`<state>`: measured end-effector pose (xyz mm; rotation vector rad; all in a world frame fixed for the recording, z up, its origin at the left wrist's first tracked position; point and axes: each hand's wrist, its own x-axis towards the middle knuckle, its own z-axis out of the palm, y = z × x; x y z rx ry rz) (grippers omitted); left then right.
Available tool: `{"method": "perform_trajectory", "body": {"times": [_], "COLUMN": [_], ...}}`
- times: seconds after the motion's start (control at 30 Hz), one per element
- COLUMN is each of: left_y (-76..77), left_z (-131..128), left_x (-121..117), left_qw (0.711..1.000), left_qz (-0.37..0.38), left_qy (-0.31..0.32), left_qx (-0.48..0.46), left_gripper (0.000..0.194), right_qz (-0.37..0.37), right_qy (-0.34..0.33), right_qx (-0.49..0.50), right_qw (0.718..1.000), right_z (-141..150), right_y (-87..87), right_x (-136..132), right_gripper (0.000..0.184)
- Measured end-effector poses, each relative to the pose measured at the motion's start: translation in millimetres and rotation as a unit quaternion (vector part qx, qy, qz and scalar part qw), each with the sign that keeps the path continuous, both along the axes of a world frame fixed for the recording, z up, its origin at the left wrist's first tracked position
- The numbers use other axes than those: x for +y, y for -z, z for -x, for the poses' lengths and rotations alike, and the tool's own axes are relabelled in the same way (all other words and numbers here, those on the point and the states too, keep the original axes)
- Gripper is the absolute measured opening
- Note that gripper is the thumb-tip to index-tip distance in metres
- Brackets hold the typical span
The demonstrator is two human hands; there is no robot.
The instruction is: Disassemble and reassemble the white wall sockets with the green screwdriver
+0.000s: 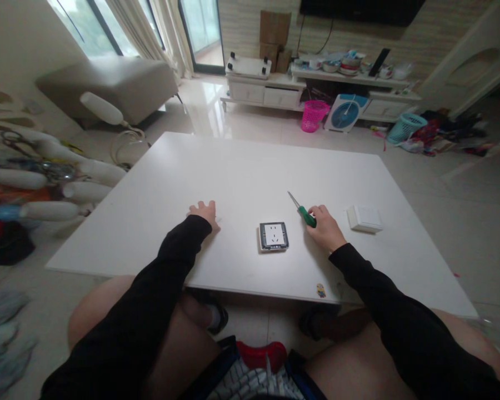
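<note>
A wall socket with a dark frame and white face lies flat on the white table, between my two hands. My right hand is closed round the green handle of a screwdriver, whose metal shaft points up and to the left, just right of the socket. My left hand rests on the table to the left of the socket with its fingers curled down; something small and pale may lie under its fingertips, too small to name. A white cover plate sits to the right of my right hand.
A grey sofa and a white rack with tools stand at the left. Behind the table are a low TV cabinet, a pink basket, a fan and a teal basket. My knees sit under the table's near edge.
</note>
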<state>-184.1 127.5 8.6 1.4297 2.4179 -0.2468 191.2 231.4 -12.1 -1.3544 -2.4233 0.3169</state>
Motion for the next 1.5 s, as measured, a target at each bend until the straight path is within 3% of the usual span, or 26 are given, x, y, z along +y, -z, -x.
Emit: {"method": "perform_trajectory", "body": {"times": [0.07, 0.2, 0.4, 0.57, 0.63, 0.7, 0.77, 0.83, 0.93, 1.0, 1.03, 1.1, 1.17, 1.27, 1.5], "left_y": [-0.9, -2.8, -8.8, -5.3, -5.9, -12.0, -23.5, -37.0, -49.5, -49.0, -46.6, -40.1, -34.5, -31.2, -29.4], "left_z": [6.2, 3.8, -12.6, -24.8, -25.9, -25.0, -24.3, -26.7, -38.6, -50.0, -55.6, -65.2, -71.8, -77.6, -83.7], "left_x": [-1.6, -2.0, -4.4, -5.3, -2.9, 0.0, 1.2, -0.8, -8.5, -14.4, -16.9, -21.0, -23.7, -26.2, -28.0], "left_qw": [0.999, 0.999, 1.0, 0.998, 0.995, 0.982, 0.941, 0.858, 0.663, 0.529, 0.476, 0.404, 0.365, 0.336, 0.315], "left_qz": [0.029, 0.044, 0.021, -0.014, -0.042, -0.066, -0.08, -0.094, -0.125, -0.119, -0.107, -0.077, -0.056, -0.043, -0.031], "left_qy": [-0.019, 0.003, 0.018, 0.055, 0.066, 0.067, 0.055, 0.037, 0.015, 0.012, 0.012, 0.009, 0.001, -0.013, -0.017], "left_qx": [0.009, 0.005, -0.003, -0.028, -0.064, -0.163, -0.323, -0.504, -0.738, -0.84, -0.873, -0.912, -0.929, -0.941, -0.949], "left_gripper": [0.094, 0.088, 0.09, 0.092, 0.093, 0.09, 0.085, 0.085, 0.099, 0.109, 0.111, 0.11, 0.107, 0.101, 0.09], "right_qz": [0.008, 0.021, 0.037, 0.039, 0.039, 0.039, 0.036, 0.031, 0.008, -0.011, -0.017, -0.021, -0.018, -0.015, -0.018], "right_qy": [-0.006, -0.011, -0.01, -0.01, -0.009, -0.009, -0.01, -0.016, -0.047, -0.072, -0.081, -0.09, -0.095, -0.102, -0.114], "right_qx": [-0.007, -0.022, -0.046, -0.063, -0.066, -0.064, -0.057, -0.047, -0.01, 0.019, 0.031, 0.042, 0.049, 0.054, 0.058], "right_qw": [1.0, 0.999, 0.998, 0.997, 0.997, 0.997, 0.998, 0.998, 0.999, 0.997, 0.996, 0.995, 0.994, 0.993, 0.992], "right_z": [-1.0, -2.8, -2.1, -1.3, -1.6, -1.8, -1.1, 0.8, 5.3, 8.6, 10.0, 11.9, 12.8, 13.1, 13.3], "right_y": [1.1, 0.1, -4.9, -8.7, -9.0, -9.1, -9.6, -11.3, -16.0, -19.8, -21.7, -24.9, -27.3, -29.1, -26.7], "right_x": [-0.5, -0.4, -2.5, -4.7, -4.5, -3.6, -2.5, -1.7, -2.9, -5.7, -7.6, -11.4, -14.7, -17.3, -17.6], "right_gripper": [0.03, 0.031, 0.03, 0.032, 0.032, 0.034, 0.036, 0.037, 0.035, 0.031, 0.03, 0.028, 0.028, 0.026, 0.024]}}
